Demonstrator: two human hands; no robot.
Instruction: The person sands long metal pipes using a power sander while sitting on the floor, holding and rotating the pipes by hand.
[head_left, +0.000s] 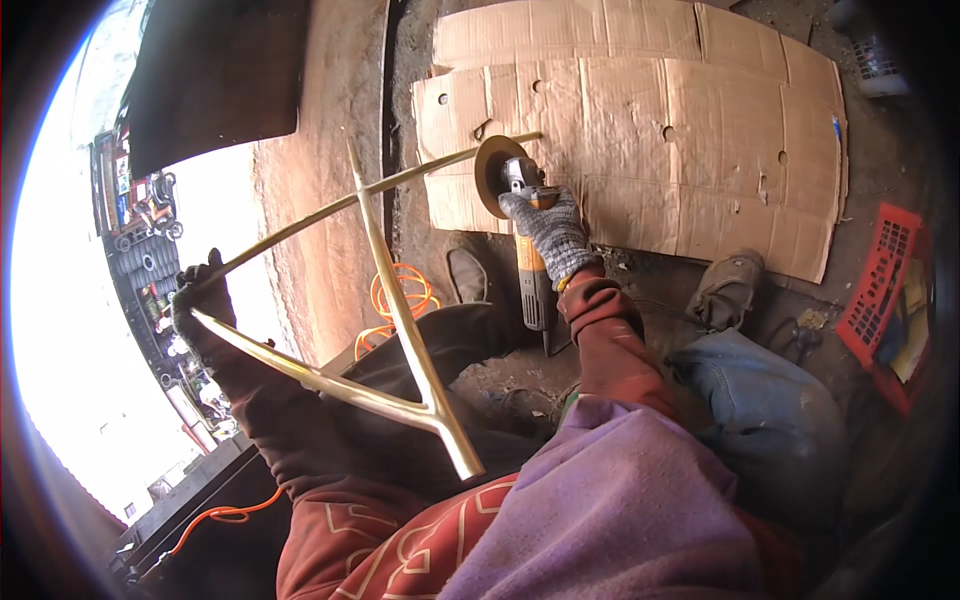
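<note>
My left hand (203,285), in a dark glove, is closed around a corner of a gold-coloured tubular metal frame (405,315). Its thick Y-shaped tube reaches back toward my lap, while a thin rod crosses to the far right. In a grey knitted glove, my right hand (552,225) grips an orange-and-grey angle grinder (535,275) by its neck. The grinder's round tan disc (489,180) overlaps the thin rod near its far end. Whether disc and rod touch, I cannot tell.
Flattened cardboard (640,150) covers the ground ahead. A red plastic crate (880,280) lies at the right, with a shoe (728,285) nearer. An orange cable (400,295) coils beneath the frame. A dark panel (220,80) hangs at the upper left, beside a bright street.
</note>
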